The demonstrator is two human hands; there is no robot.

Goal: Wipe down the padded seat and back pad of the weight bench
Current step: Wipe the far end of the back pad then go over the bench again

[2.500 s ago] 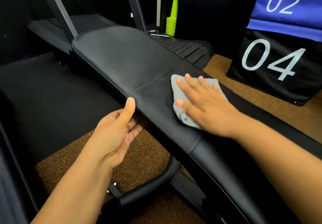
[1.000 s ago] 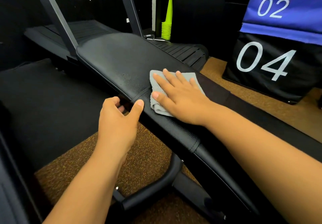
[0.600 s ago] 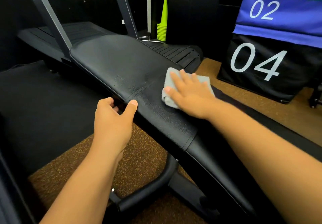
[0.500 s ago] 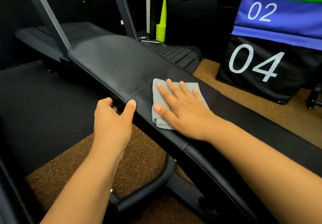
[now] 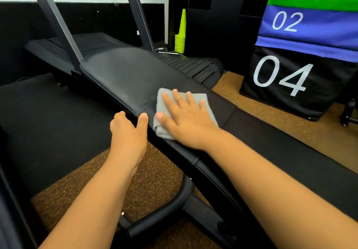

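The black padded bench runs from the near right to the far left, with a stitched seam across it near my hands. A folded grey cloth lies on the pad just right of that seam. My right hand rests flat on the cloth with fingers spread, pressing it onto the pad. My left hand grips the pad's left edge at the seam, thumb on top and fingers curled under the edge.
A black treadmill stands behind the bench, its two uprights rising at the back. Stacked yellow-green cones sit beyond it. Numbered soft boxes stand at the right. The bench's black tubular foot crosses the speckled brown floor below.
My right hand has swept the cloth back and forth across the pad near the seam. My left hand went from open beside the bench to gripping its edge.
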